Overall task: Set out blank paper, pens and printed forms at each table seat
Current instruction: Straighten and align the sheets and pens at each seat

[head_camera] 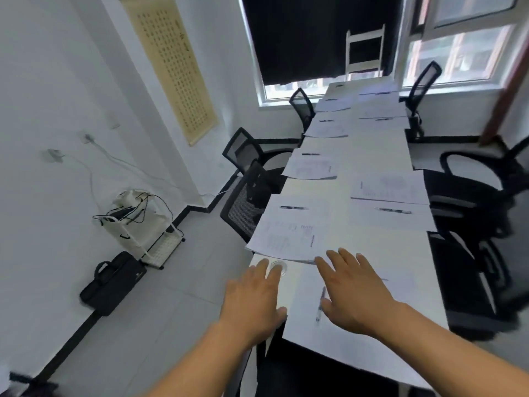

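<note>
Long white rectangular table [375, 156] ran away toward the window. Along both long sides lay sets of white printed paper sheets, each with a dark pen. Nearest left set [289, 233] carried a black pen [293, 208]. At the table's near end a blank white sheet [357, 333] bore a grey pen [320, 306]; a small round clear disc [277, 266] sat beside it.
</note>
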`<state>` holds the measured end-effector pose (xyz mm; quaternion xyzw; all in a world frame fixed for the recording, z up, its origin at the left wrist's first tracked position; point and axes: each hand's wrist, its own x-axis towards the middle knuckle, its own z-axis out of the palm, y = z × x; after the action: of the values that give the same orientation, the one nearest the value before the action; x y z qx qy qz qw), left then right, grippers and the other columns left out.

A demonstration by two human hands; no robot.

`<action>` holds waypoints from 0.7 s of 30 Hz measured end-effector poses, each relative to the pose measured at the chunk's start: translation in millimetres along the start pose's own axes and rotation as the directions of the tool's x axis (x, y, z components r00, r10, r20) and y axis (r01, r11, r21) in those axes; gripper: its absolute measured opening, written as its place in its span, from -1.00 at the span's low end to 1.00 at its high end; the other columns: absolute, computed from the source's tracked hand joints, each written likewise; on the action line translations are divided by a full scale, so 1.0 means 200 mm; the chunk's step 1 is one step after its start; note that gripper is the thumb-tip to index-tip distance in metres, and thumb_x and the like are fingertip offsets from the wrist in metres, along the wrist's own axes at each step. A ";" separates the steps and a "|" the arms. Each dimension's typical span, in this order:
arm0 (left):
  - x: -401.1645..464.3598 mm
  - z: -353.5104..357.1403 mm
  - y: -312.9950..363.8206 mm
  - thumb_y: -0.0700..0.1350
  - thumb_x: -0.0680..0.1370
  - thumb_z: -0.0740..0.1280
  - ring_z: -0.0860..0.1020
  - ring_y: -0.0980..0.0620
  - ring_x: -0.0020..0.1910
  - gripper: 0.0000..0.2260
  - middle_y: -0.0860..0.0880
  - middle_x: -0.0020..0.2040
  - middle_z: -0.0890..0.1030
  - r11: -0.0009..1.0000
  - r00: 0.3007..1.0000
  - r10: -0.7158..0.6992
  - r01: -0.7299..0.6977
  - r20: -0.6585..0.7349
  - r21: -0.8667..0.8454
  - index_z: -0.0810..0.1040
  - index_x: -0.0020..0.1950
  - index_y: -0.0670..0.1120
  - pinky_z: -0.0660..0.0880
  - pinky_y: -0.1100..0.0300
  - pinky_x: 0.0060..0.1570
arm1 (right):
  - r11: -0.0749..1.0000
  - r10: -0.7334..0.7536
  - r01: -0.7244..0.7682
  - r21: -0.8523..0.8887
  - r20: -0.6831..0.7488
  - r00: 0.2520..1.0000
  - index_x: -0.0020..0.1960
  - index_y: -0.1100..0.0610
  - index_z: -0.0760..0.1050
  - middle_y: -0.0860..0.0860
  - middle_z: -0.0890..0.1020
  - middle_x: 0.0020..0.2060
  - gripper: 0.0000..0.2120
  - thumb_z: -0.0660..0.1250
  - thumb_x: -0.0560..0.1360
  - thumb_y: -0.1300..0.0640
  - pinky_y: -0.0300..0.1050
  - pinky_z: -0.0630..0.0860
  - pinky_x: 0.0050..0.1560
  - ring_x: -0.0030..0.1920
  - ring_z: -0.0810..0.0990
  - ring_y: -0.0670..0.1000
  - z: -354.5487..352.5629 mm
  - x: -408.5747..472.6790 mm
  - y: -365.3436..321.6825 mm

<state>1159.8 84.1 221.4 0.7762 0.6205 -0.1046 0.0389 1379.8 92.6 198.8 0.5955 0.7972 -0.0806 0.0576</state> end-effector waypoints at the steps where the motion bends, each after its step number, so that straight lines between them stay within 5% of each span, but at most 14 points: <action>1: 0.09 0.04 0.00 0.21 0.61 0.34 0.38 -0.13 0.56 -0.27 -0.01 0.70 0.21 0.999 0.999 0.038 -0.038 0.013 -0.012 0.13 0.71 0.11 0.45 -0.14 0.39 | 0.999 0.037 -0.037 -0.002 0.021 0.999 0.75 0.07 -0.08 0.12 0.05 0.73 -0.23 0.15 0.68 -0.16 0.28 -0.01 0.69 0.72 -0.03 0.25 0.04 0.03 0.04; 11: 0.70 0.49 0.09 0.19 0.63 0.36 0.23 -0.13 0.68 -0.19 -0.02 0.77 0.06 0.928 0.901 0.371 -0.369 0.224 -0.055 0.03 0.77 0.10 0.36 -0.19 0.51 | 0.945 0.318 -0.326 0.002 0.218 0.923 0.75 0.06 -0.06 0.13 0.07 0.72 -0.21 0.17 0.65 -0.17 0.24 0.07 0.68 0.72 0.02 0.21 0.43 0.20 0.31; 21: 1.02 0.83 0.15 0.07 0.55 0.56 -0.11 -0.12 0.79 0.02 -0.03 0.80 -0.18 0.850 0.765 0.473 -0.527 0.437 0.002 -0.08 0.78 0.13 0.10 -0.20 0.69 | 0.934 0.282 -0.346 0.086 0.417 0.864 0.76 0.04 -0.18 0.12 -0.18 0.75 -0.17 0.17 0.68 -0.21 0.27 -0.06 0.71 0.73 -0.20 0.24 0.84 0.26 0.45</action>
<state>1213.1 240.9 15.3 0.8730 0.3596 -0.2935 0.1496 1450.9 133.7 19.7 0.6912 0.6518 -0.2524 0.1837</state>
